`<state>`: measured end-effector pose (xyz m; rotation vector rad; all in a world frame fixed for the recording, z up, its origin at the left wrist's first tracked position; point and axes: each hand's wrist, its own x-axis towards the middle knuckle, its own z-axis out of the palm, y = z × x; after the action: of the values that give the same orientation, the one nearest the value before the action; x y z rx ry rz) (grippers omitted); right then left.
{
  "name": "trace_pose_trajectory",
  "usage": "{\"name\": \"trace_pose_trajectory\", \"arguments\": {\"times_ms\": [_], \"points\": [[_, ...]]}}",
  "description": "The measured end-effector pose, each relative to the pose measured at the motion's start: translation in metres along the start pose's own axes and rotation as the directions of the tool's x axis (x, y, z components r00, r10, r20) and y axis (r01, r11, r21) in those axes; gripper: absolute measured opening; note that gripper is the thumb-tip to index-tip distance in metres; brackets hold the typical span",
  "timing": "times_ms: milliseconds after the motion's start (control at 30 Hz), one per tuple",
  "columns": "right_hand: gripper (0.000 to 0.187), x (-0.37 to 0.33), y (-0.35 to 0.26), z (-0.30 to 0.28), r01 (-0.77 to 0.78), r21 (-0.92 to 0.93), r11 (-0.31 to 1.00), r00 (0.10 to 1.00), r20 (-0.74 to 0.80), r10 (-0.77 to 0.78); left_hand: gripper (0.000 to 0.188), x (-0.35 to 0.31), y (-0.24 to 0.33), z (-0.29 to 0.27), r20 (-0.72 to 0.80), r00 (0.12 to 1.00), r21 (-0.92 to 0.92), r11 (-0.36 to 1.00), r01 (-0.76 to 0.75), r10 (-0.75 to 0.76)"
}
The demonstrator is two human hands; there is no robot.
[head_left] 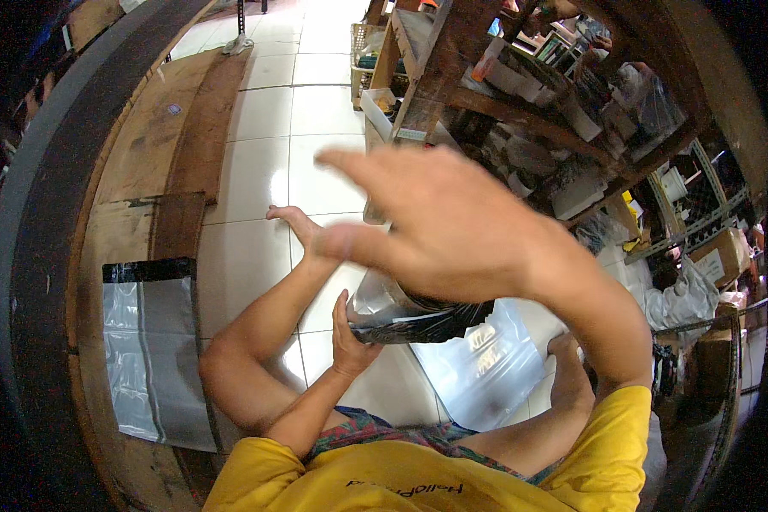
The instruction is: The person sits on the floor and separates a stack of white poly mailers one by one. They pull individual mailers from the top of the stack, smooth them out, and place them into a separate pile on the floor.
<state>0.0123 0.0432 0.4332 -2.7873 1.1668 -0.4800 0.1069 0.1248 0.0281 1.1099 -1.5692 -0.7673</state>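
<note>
Hands apart, my left hand [354,352] grips the left edge of a black-and-clear plastic bundle [384,331] between my bent legs; my right hand [456,222], blurred and open, thumb away from the fingers, is raised over it, though whether it touches I cannot tell; a silvery bag [491,375] lies on the tiled floor [254,162]; a grey bag [154,358] lies along the wooden boards' [158,128] right edge.

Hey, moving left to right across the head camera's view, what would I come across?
Flat grey plastic bag, left hand, crinkled black plastic, crumpled white plastic bag.
</note>
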Motion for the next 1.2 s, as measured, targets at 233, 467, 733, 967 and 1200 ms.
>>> {"name": "trace_pose_trajectory", "arguments": {"times_ms": [233, 467, 733, 967, 1200], "points": [[0.075, 0.002, 0.003, 0.003, 0.042, -0.044, 0.998, 0.995, -0.094, -0.046, 0.109, -0.005, -0.029, -0.002, 0.079, 0.997, -0.003, 1.0, -0.023, 0.023], [0.076, -0.005, 0.011, 0.014, -0.008, -0.152, 0.988, 1.0, -0.004, 0.007, 0.115, 0.007, -0.031, -0.008, 0.182, 0.981, 0.031, 0.997, -0.068, 0.061], [0.075, 0.002, 0.001, 0.007, 0.069, -0.036, 0.997, 0.991, -0.109, -0.073, 0.126, 0.01, -0.003, 0.0, 0.034, 0.998, -0.058, 0.997, -0.048, 0.05], [0.072, -0.002, 0.014, -0.001, -0.054, 0.036, 0.998, 0.998, -0.04, 0.055, 0.113, 0.002, -0.017, -0.006, 0.077, 0.997, 0.105, 0.994, -0.034, 0.026], [0.076, -0.016, 0.004, 0.009, -0.05, -0.065, 0.997, 0.983, 0.175, 0.061, 0.108, 0.012, -0.041, -0.01, 0.359, 0.931, -0.011, 0.997, 0.072, -0.063]]}}
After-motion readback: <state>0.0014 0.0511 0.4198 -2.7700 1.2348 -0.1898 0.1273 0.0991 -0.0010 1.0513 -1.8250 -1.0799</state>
